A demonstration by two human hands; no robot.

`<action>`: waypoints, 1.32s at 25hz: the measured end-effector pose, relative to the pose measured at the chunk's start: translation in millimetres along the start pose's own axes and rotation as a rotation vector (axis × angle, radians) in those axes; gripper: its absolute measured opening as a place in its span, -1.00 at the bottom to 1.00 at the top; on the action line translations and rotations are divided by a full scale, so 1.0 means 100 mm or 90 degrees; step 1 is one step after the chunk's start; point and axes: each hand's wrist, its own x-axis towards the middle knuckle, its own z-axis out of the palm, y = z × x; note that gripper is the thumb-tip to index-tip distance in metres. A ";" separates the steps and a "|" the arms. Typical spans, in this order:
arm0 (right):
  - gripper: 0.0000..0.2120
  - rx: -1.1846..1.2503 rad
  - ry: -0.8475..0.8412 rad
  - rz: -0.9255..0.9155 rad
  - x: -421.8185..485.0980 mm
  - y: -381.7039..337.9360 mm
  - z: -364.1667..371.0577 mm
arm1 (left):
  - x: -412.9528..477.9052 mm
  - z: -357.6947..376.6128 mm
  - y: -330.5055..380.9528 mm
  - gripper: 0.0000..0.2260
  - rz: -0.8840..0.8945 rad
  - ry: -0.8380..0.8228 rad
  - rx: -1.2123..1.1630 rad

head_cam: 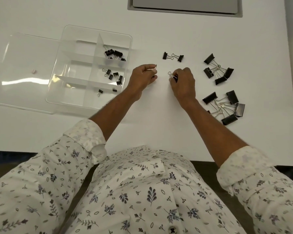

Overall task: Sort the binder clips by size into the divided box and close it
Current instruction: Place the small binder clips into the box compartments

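Note:
A clear divided box [61,53] lies open at the left, its lid [24,53] flat beside it. Small black binder clips [114,54] fill three right-hand compartments. My left hand [143,76] is shut on a binder clip whose wire handle [153,67] pokes out near my thumb. My right hand [183,81] pinches another small binder clip [172,76] just above the table. Two medium clips [173,56] lie beyond my hands. Larger clips sit in an upper cluster [217,70] and a lower cluster [227,105] to the right.
The white table [159,124] ends at its near edge by my shirt. A grey recessed panel [184,5] sits at the far edge. A tiny pink object [33,71] shows on the lid.

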 end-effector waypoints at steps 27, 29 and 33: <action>-0.39 0.838 -0.361 0.345 0.45 -2.49 0.32 | 0.23 -2.01 1.23 -0.73 -0.009 0.130 -0.172; -0.29 0.811 -0.391 0.338 0.55 -2.70 0.44 | 0.32 -2.12 1.29 -0.62 -0.023 0.153 -0.137; -0.21 0.680 -0.465 0.286 0.64 -2.94 0.50 | 0.41 -2.19 1.32 -0.52 -0.030 0.189 -0.068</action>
